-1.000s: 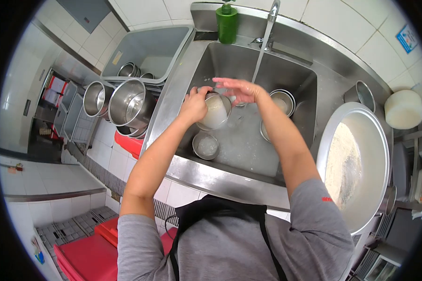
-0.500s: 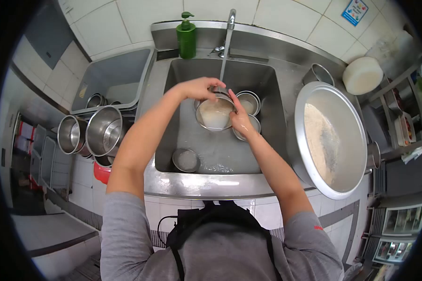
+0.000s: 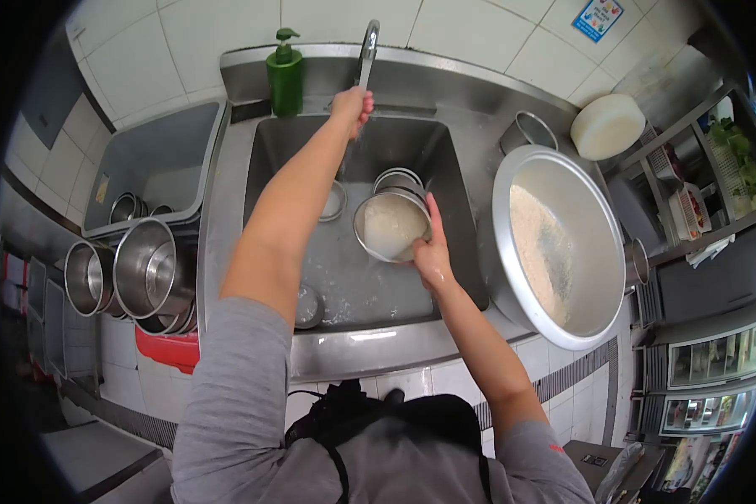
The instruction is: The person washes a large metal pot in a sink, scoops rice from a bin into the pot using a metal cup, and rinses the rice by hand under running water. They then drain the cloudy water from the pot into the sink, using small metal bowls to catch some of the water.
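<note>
My right hand (image 3: 432, 259) grips a round metal container (image 3: 358, 228) by its right side, over the sink (image 3: 357, 290). Cloudy water and pale grains that look like rice fill much of it. Stretched out to the back of the sink, my left hand (image 3: 352, 110) is curled at the tap handle, which it hides. Above that hand curves the tap spout (image 3: 371, 38). Just behind the held container stand more metal containers (image 3: 398, 175). Another metal container (image 3: 333, 202) is partly covered by my left forearm, as is one with pale contents (image 3: 309, 306) near the front.
A large metal pot (image 3: 502, 181) of pale grains stands tilted at the right. Behind it are a metal container (image 3: 529, 130) and a whitish round block (image 3: 606, 126). A green pump bottle (image 3: 286, 80) stands at the back left, near a grey tub (image 3: 214, 160) and metal pots (image 3: 147, 273).
My left hand has left the container and reached forward to the tap. My right hand keeps the container, now lower and away from the tap. The view has shifted.
</note>
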The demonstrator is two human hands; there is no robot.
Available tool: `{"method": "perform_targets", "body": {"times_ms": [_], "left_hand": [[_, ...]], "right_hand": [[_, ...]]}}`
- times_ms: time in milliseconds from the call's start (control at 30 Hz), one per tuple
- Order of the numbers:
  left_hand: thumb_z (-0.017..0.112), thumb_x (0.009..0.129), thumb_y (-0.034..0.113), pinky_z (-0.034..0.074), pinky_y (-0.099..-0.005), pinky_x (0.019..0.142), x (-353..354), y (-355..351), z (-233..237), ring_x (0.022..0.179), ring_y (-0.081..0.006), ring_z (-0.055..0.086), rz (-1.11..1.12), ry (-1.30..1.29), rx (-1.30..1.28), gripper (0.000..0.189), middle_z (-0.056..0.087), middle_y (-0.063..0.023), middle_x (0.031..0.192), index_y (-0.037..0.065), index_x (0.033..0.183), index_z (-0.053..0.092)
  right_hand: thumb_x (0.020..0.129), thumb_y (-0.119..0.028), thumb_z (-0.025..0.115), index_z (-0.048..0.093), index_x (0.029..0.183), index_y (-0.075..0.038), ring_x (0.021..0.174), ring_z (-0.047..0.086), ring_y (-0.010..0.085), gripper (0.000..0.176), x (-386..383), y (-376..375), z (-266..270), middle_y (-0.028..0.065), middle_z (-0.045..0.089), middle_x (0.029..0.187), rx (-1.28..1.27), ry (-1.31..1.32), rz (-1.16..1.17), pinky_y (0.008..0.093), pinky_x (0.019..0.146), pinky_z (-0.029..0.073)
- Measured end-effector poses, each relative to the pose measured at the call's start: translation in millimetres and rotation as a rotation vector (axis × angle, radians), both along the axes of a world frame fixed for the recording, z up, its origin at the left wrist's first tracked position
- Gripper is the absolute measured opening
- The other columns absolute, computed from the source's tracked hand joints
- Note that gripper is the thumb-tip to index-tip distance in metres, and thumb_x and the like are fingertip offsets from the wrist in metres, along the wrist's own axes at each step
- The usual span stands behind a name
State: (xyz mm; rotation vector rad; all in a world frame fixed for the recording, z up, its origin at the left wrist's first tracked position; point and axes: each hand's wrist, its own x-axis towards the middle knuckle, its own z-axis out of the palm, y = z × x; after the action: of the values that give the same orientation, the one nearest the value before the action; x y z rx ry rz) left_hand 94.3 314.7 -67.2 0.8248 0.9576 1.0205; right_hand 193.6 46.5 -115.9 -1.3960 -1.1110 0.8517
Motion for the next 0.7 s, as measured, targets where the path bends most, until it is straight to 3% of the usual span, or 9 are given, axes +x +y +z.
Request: {"method": "perform_targets", "body": {"times_ms": [67, 167, 333, 367, 400, 433, 533, 567, 700], "left_hand": [[0.045, 0.079, 0.02, 0.03, -0.0226, 0.035, 0, 14, -3, 0.045, -0.0078, 0.044, 0.015, -0.023, -0.034, 0.017, 0.048, 0.0003, 0.056, 0.008, 0.071, 0.053], [0.042, 0.08, 0.023, 0.027, -0.0247, 0.033, -3, 28, -6, 0.041, -0.0084, 0.041, -0.065, 0.008, 0.006, 0.025, 0.045, 0.0001, 0.05, 0.009, 0.061, 0.05], [0.046, 0.078, 0.028, 0.021, -0.03, 0.033, 3, 37, -15, 0.035, -0.0104, 0.032, -0.223, 0.357, 0.236, 0.022, 0.037, 0.0012, 0.046, 0.009, 0.069, 0.053], [0.047, 0.078, 0.027, 0.019, -0.028, 0.034, 4, 19, -2, 0.036, -0.0094, 0.028, -0.216, 0.371, 0.261, 0.02, 0.034, 0.0024, 0.046, 0.01, 0.069, 0.052], [0.048, 0.076, 0.026, 0.02, -0.0265, 0.034, 2, 11, 6, 0.036, -0.0087, 0.026, -0.239, 0.454, 0.268, 0.018, 0.032, 0.0034, 0.047, 0.009, 0.07, 0.052], [0.05, 0.075, 0.025, 0.021, -0.0245, 0.034, 0, 16, -4, 0.039, -0.0075, 0.027, -0.28, 0.358, 0.252, 0.017, 0.033, 0.0038, 0.05, 0.009, 0.071, 0.052], [0.052, 0.077, 0.03, 0.024, -0.0204, 0.035, -1, 10, -10, 0.046, -0.0057, 0.035, -0.23, 0.395, 0.231, 0.022, 0.042, 0.0029, 0.059, 0.009, 0.072, 0.053], [0.051, 0.079, 0.032, 0.024, -0.0199, 0.035, -2, 8, -10, 0.045, -0.0056, 0.035, -0.228, 0.365, 0.249, 0.025, 0.042, 0.0028, 0.058, 0.008, 0.072, 0.053], [0.051, 0.081, 0.035, 0.023, -0.019, 0.035, 0, 21, -24, 0.044, -0.0048, 0.034, -0.16, 0.242, 0.216, 0.028, 0.04, 0.0039, 0.055, 0.009, 0.069, 0.05]], "right_hand": [[0.065, 0.013, 0.032, 0.025, 0.127, -0.007, 0.108, 0.044, 0.033, 0.065, -8, -13, 49, 0.0159, 0.036, 0.122, -0.241, 0.526, -0.044, 0.0354, 0.076, 0.05], [0.069, 0.01, 0.033, 0.016, 0.128, -0.008, 0.092, 0.053, 0.0338, 0.064, 18, -15, 71, 0.0186, 0.038, 0.117, -0.273, 0.69, -0.016, 0.0411, 0.055, 0.055], [0.074, 0.002, 0.039, 0.037, 0.102, 0.009, 0.071, 0.057, 0.0294, 0.029, 102, -39, 137, 0.0179, 0.048, 0.089, -0.131, 0.606, -0.231, 0.0382, 0.051, 0.055], [0.074, 0.002, 0.038, 0.033, 0.107, 0.008, 0.074, 0.057, 0.0298, 0.034, 112, -43, 154, 0.0192, 0.047, 0.096, -0.029, 0.452, -0.432, 0.0354, 0.048, 0.055], [0.073, 0.002, 0.039, 0.027, 0.119, 0.001, 0.078, 0.057, 0.0311, 0.047, 120, -48, 173, 0.0188, 0.045, 0.104, 0.08, 0.274, -0.379, 0.0366, 0.049, 0.055], [0.069, 0.007, 0.04, 0.027, 0.126, -0.013, 0.082, 0.057, 0.036, 0.062, 131, -54, 182, 0.0207, 0.037, 0.118, 0.157, 0.102, -0.415, 0.0397, 0.056, 0.054], [0.066, 0.012, 0.042, 0.03, 0.127, -0.024, 0.087, 0.054, 0.04, 0.072, 173, -70, 178, 0.0228, 0.024, 0.128, 0.282, -1.439, -0.74, 0.041, 0.062, 0.051], [0.064, 0.015, 0.042, 0.036, 0.124, -0.028, 0.093, 0.05, 0.0422, 0.074, 175, -79, 174, 0.0226, 0.011, 0.134, 0.176, -1.4, -0.722, 0.04, 0.065, 0.048], [0.063, 0.01, 0.054, 0.045, 0.116, -0.035, 0.102, 0.049, 0.0354, 0.07, 183, -110, 153, 0.0175, 0.013, 0.136, 0.114, -1.642, -0.632, 0.036, 0.068, 0.049]]}}
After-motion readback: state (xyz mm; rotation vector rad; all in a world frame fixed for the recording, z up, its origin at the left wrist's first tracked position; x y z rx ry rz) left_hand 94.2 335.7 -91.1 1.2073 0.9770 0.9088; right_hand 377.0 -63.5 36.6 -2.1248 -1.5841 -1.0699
